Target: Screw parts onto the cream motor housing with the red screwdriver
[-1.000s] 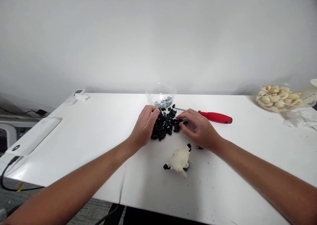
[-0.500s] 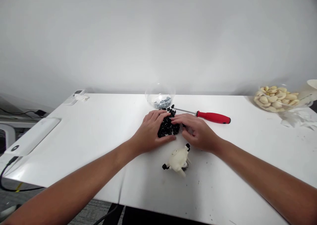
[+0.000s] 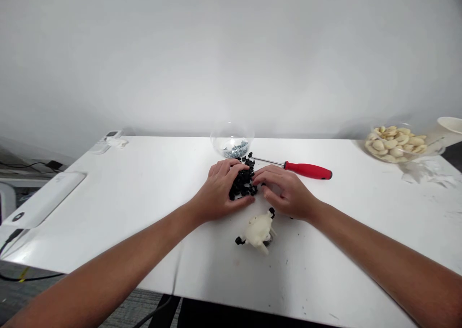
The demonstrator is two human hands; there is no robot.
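Observation:
A heap of small black parts [image 3: 243, 182] lies on the white table between my hands. My left hand [image 3: 222, 188] curves around the heap's left side, thumb and fingers apart. On the right, my right hand [image 3: 285, 188] is curled beside the heap, its thumb and fingertips near a small black piece; whether it grips that piece is unclear. Nearer to me sits a cream-coloured plastic piece [image 3: 258, 229] with black parts on two of its ends. Just behind the heap stands a clear bowl [image 3: 234, 145] of small metal screws.
A red-handled screwdriver [image 3: 308, 169] lies behind my right hand. At the back right are a clear bowl of cream-coloured pieces [image 3: 396, 145], a paper cup [image 3: 449, 129] and crumpled clear plastic [image 3: 428, 170]. A white device [image 3: 48, 198] and a remote [image 3: 106, 141] lie left.
My right fingertips have shifted slightly at the right edge of the heap, and some black parts there have moved left. The whole view has moved slightly. My left hand stays around the heap.

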